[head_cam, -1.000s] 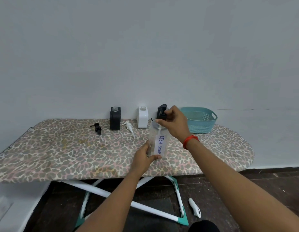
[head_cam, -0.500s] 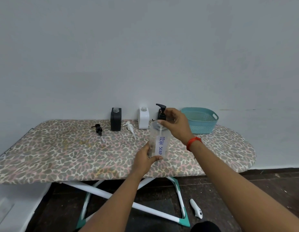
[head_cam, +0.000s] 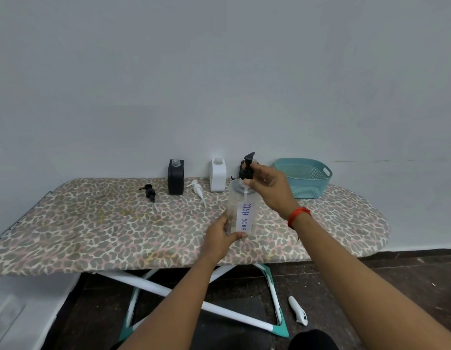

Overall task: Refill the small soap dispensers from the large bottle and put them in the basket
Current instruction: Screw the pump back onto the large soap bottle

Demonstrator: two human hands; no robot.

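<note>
The large clear bottle [head_cam: 242, 210], labelled DISH SOAP, stands on the ironing board, and my left hand [head_cam: 220, 236] grips its lower part. My right hand [head_cam: 268, 189] holds the bottle's black pump head [head_cam: 248, 166] just above the neck, with the white tube still reaching down inside. A black dispenser [head_cam: 175, 176] and a white dispenser [head_cam: 218, 174] stand open at the back by the wall. Their pumps lie beside them: a black pump [head_cam: 149, 192] and a white pump [head_cam: 198, 189]. Another dark dispenser is mostly hidden behind my right hand. The teal basket [head_cam: 305, 179] sits at the back right.
The leopard-print ironing board [head_cam: 93, 231] stands against a plain wall. Its white and teal legs [head_cam: 270, 299] cross below. A small white device [head_cam: 298, 313] lies on the dark floor to the right.
My right hand has lifted the black pump head a little higher off the bottle's neck. The left hand keeps the same hold on the bottle.
</note>
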